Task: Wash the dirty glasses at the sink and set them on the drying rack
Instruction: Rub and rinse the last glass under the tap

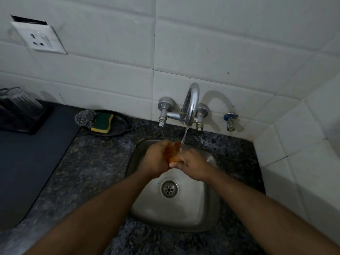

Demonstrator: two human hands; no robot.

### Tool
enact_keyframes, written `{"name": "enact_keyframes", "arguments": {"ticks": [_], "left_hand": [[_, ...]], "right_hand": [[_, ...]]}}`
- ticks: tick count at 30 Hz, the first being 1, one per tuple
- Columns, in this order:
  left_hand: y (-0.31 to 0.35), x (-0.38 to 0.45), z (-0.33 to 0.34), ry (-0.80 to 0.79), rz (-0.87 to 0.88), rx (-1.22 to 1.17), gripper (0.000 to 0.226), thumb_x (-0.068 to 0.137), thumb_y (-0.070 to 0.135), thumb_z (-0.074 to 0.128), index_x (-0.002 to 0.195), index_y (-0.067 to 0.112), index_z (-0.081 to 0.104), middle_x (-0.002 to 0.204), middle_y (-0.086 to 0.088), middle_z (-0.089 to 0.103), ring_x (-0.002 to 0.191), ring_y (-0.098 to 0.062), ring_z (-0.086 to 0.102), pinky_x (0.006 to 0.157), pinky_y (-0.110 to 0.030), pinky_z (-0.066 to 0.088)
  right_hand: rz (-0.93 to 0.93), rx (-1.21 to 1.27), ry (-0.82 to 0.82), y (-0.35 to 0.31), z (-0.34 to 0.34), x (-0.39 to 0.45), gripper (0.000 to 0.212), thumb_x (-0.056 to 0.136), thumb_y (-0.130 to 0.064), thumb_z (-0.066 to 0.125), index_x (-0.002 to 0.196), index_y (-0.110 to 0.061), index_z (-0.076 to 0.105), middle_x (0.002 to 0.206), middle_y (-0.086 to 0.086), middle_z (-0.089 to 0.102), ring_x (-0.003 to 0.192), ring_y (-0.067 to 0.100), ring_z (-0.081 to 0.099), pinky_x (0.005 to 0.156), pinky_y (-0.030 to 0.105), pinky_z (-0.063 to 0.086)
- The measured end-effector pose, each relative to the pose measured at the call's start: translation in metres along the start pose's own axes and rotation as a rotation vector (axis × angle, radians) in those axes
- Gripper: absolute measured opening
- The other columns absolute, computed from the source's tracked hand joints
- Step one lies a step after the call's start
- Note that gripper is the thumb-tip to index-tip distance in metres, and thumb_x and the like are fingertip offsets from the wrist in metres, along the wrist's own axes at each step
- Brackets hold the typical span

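Over the steel sink (pixel 198 216) I hold a clear glass (pixel 173 150) that looks amber against my skin. My left hand (pixel 156 159) grips it from the left side. My right hand (pixel 192 163) holds it from the right, fingers curled at its lower end. Water runs from the chrome tap (pixel 191 105) onto the glass's right edge. At the far left an upturned ribbed glass (pixel 23 103) stands on the black drying rack (pixel 39 124).
A green and yellow sponge (pixel 102 122) and a steel scrubber (pixel 85 117) lie in a black dish (pixel 121 126) left of the tap. A dark mat (pixel 27 162) covers the granite counter (pixel 92 162) at left. White tiled walls close the back and right.
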State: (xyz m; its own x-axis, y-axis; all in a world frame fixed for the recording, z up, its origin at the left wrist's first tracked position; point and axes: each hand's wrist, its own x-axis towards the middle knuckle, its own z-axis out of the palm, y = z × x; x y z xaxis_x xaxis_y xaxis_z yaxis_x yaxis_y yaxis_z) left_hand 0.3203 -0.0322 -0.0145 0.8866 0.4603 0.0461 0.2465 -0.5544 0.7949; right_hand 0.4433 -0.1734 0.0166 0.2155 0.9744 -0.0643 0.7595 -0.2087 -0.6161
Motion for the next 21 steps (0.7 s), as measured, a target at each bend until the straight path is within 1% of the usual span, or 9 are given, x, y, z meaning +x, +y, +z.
{"name": "enact_keyframes", "arguments": {"ticks": [2, 5, 8, 11, 13, 16, 17, 19, 21], "left_hand": [[0.004, -0.001, -0.007, -0.119, -0.042, -0.047, 0.042, 0.074, 0.022, 0.087, 0.111, 0.027, 0.067, 0.096, 0.012, 0.072, 0.085, 0.001, 0.069, 0.073, -0.021, 0.058], [-0.001, 0.002, -0.021, -0.558, -0.216, -0.003, 0.059, 0.065, -0.004, 0.088, 0.113, 0.021, 0.065, 0.094, 0.003, 0.070, 0.076, -0.010, 0.071, 0.062, -0.022, 0.057], [-0.007, 0.005, -0.018, -0.335, -0.142, -0.006, 0.070, 0.062, 0.006, 0.093, 0.124, 0.021, 0.065, 0.107, 0.009, 0.069, 0.096, -0.007, 0.068, 0.080, -0.022, 0.056], [0.001, -0.001, -0.006, -0.021, -0.020, 0.000, 0.046, 0.069, 0.023, 0.090, 0.110, 0.024, 0.068, 0.094, 0.015, 0.068, 0.087, -0.001, 0.066, 0.075, -0.013, 0.048], [0.002, -0.002, -0.009, -0.129, -0.021, -0.006, 0.040, 0.070, 0.018, 0.088, 0.102, 0.025, 0.067, 0.089, 0.013, 0.069, 0.081, 0.002, 0.066, 0.071, -0.016, 0.049], [-0.008, 0.001, -0.017, -0.583, -0.170, 0.006, 0.053, 0.065, -0.001, 0.088, 0.109, 0.020, 0.067, 0.095, 0.000, 0.073, 0.085, -0.013, 0.073, 0.070, -0.026, 0.060], [-0.011, 0.002, -0.017, -0.572, -0.184, 0.000, 0.057, 0.064, -0.002, 0.089, 0.113, 0.020, 0.067, 0.099, -0.001, 0.074, 0.089, -0.016, 0.073, 0.073, -0.028, 0.061], [-0.012, 0.003, -0.010, -0.324, -0.113, -0.008, 0.063, 0.065, 0.007, 0.092, 0.120, 0.024, 0.067, 0.106, 0.006, 0.072, 0.098, -0.006, 0.070, 0.083, -0.024, 0.059], [-0.008, 0.000, 0.000, -0.055, -0.031, -0.031, 0.054, 0.070, 0.021, 0.090, 0.118, 0.028, 0.068, 0.103, 0.015, 0.071, 0.096, 0.003, 0.066, 0.084, -0.018, 0.054]], "right_hand": [[-0.042, -0.065, -0.109, 0.001, -0.007, -0.001, 0.022, 0.095, -0.040, 0.071, 0.100, -0.020, 0.078, 0.097, -0.007, 0.077, 0.086, 0.005, 0.065, 0.078, 0.029, 0.051], [-0.099, -0.366, -0.302, 0.006, -0.013, 0.000, 0.026, 0.096, -0.048, 0.066, 0.116, -0.033, 0.074, 0.116, -0.013, 0.073, 0.106, 0.008, 0.062, 0.090, 0.033, 0.051], [-0.030, -0.147, -0.145, 0.000, -0.006, 0.002, 0.019, 0.097, -0.036, 0.070, 0.108, -0.023, 0.078, 0.108, -0.008, 0.076, 0.100, 0.007, 0.065, 0.088, 0.031, 0.050], [-0.012, 0.078, -0.046, -0.002, -0.001, 0.000, 0.017, 0.098, -0.032, 0.070, 0.103, -0.021, 0.081, 0.100, -0.007, 0.079, 0.092, 0.004, 0.069, 0.083, 0.025, 0.051], [-0.049, -0.104, -0.150, -0.001, -0.007, -0.001, 0.021, 0.097, -0.046, 0.065, 0.105, -0.031, 0.078, 0.102, -0.012, 0.077, 0.092, 0.004, 0.067, 0.081, 0.028, 0.052], [-0.165, -0.516, -0.261, 0.003, -0.013, -0.001, 0.024, 0.099, -0.057, 0.056, 0.111, -0.043, 0.071, 0.111, -0.015, 0.072, 0.101, 0.009, 0.062, 0.074, 0.029, 0.045], [-0.148, -0.496, -0.251, 0.003, -0.011, 0.000, 0.024, 0.099, -0.055, 0.057, 0.111, -0.040, 0.072, 0.112, -0.013, 0.072, 0.102, 0.010, 0.062, 0.076, 0.029, 0.045], [-0.026, -0.268, -0.177, -0.004, -0.008, 0.002, 0.025, 0.099, -0.050, 0.062, 0.104, -0.029, 0.075, 0.104, -0.009, 0.074, 0.096, 0.008, 0.065, 0.080, 0.030, 0.049], [0.029, -0.034, -0.105, -0.003, -0.006, 0.002, 0.021, 0.099, -0.040, 0.067, 0.100, -0.022, 0.078, 0.096, -0.014, 0.074, 0.084, -0.003, 0.064, 0.079, 0.020, 0.046]]}}
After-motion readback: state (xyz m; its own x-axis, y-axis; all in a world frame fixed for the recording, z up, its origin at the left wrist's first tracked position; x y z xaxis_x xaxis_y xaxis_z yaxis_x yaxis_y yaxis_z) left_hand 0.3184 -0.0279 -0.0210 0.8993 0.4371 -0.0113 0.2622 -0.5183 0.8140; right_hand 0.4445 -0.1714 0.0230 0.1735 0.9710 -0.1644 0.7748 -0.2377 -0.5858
